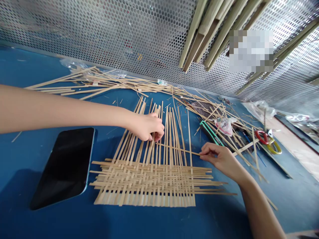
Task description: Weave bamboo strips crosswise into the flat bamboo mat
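Note:
A flat mat of woven bamboo strips (149,179) lies on the blue table (286,205), with many long upright strips (169,129) fanning away from it. My left hand (147,126) reaches in from the left, its fingers pinched among those upright strips. My right hand (220,159) pinches the end of a single thin bamboo strip (179,148). That strip runs crosswise over the uprights towards my left hand. Where its far end goes among my left fingers is hidden.
A dark-screened phone or tablet (62,166) lies left of the mat. Loose bamboo strips (139,87) are heaped behind it, around plastic bags (225,126), a green-handled tool (210,132) and red-and-yellow handled scissors (267,142). A perforated metal wall (99,30) stands behind the table.

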The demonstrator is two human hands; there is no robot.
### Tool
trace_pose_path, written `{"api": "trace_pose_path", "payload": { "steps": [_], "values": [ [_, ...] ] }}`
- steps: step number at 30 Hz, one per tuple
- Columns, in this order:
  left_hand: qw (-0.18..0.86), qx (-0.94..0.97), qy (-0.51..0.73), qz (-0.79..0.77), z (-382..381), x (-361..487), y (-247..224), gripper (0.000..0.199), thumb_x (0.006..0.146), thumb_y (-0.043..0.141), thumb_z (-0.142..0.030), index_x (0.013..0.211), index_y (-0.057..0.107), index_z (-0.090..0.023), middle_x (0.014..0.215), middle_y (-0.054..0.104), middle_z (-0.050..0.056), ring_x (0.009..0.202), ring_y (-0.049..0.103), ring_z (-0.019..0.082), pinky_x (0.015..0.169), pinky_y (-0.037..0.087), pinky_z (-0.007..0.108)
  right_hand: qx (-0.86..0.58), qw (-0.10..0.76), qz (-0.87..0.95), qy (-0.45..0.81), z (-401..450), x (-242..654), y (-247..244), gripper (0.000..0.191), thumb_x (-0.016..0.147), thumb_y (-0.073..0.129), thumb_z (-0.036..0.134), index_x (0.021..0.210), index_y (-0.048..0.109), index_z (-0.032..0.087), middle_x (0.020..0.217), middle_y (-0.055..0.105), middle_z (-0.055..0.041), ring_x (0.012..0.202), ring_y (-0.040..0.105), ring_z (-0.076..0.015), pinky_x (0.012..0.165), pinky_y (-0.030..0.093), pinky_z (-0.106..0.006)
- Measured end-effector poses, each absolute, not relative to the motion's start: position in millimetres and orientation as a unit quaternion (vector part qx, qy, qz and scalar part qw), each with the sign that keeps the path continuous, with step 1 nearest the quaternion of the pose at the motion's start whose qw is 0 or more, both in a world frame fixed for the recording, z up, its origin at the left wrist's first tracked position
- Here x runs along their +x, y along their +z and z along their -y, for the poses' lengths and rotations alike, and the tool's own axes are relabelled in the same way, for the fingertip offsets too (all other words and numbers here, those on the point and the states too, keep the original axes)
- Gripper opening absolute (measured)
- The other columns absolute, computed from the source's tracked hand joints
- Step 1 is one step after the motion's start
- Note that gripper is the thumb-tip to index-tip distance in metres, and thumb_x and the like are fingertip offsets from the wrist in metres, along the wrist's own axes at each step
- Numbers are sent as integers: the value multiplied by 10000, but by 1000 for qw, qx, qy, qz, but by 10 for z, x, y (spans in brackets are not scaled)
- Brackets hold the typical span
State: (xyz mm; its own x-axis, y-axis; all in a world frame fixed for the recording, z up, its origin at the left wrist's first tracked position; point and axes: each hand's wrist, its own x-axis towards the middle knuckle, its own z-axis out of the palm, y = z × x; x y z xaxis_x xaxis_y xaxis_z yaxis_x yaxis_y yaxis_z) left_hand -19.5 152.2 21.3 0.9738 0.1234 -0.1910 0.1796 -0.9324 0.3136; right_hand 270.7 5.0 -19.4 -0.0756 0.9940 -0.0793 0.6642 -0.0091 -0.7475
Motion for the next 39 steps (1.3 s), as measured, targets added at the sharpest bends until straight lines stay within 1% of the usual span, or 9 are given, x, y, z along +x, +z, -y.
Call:
{"api": "trace_pose_path", "payload": {
  "steps": [4,17,23,32,37,39],
  "values": [
    [181,977,-83,-79,-1546,-195,190,165,730,677,-56,740,652,-219,830,694,-37,877,560,167,841,276,325,-627,270,654,325,-85,2640,-197,238,740,688,371,611,567,212,708,600,-20,692,545,-187,631,424,-322],
    [199,974,-66,-88,-1551,-212,176,152,729,717,-84,730,653,-222,827,688,-34,885,566,168,839,300,302,-608,289,665,322,-112,2505,-213,157,763,656,310,661,584,214,737,618,-16,695,547,-182,608,401,-311],
    [207,971,-71,-95,-1561,-220,157,163,744,718,-65,745,655,-215,841,692,-34,912,566,166,847,296,295,-616,286,656,329,-84,2587,-200,184,752,666,316,631,575,211,721,594,-14,689,537,-180,613,398,-310],
    [204,971,-65,-111,-1502,-272,175,116,767,716,-116,783,644,-205,885,670,-8,945,551,183,846,294,308,-626,281,645,335,-84,2598,-193,219,737,673,341,611,546,215,717,581,-17,697,521,-186,619,388,-318],
    [199,972,-44,-118,-1489,-287,156,142,766,731,-90,789,650,-204,889,671,-14,969,541,183,859,269,315,-621,282,645,345,-83,2568,-191,187,748,657,315,636,544,215,726,562,-13,713,503,-187,640,370,-324],
    [186,976,-36,-108,-1495,-287,148,149,781,709,-65,779,649,-202,881,669,-16,959,535,179,852,256,320,-624,280,640,350,-80,2585,-200,181,734,661,319,639,547,215,729,557,-11,700,492,-183,636,361,-325]
  ]
}}
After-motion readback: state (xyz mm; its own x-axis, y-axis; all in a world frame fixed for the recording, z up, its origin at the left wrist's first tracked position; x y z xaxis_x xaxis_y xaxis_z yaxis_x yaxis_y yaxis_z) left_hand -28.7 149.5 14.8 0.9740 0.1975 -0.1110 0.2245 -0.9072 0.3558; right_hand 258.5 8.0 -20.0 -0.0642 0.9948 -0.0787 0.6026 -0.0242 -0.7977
